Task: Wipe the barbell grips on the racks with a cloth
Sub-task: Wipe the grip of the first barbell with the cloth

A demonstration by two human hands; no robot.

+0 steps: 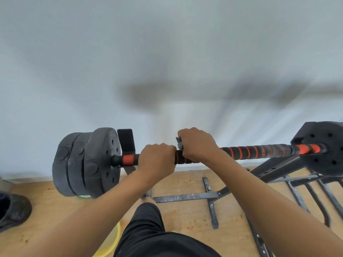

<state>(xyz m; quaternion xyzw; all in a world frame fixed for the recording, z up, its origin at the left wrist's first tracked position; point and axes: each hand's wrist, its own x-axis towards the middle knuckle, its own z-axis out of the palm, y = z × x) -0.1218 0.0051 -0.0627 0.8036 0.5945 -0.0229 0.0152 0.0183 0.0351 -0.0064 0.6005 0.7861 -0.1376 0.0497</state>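
A barbell with a black and orange striped grip (256, 152) lies across a black metal rack (274, 167). Black weight plates sit on its left end (87, 164) and its right end (324, 145). My left hand (156, 158) grips the bar left of centre. Right beside it, my right hand (196, 143) is curled round the bar with a grey cloth (179, 142) bunched under the fingers; only a small corner of the cloth shows.
A white wall stands close behind the bar. The rack's grey floor bars (185, 197) spread over the wooden floor. A black shoe (13, 210) lies at the left edge. Something yellow (111, 243) shows by my leg in black shorts (148, 232).
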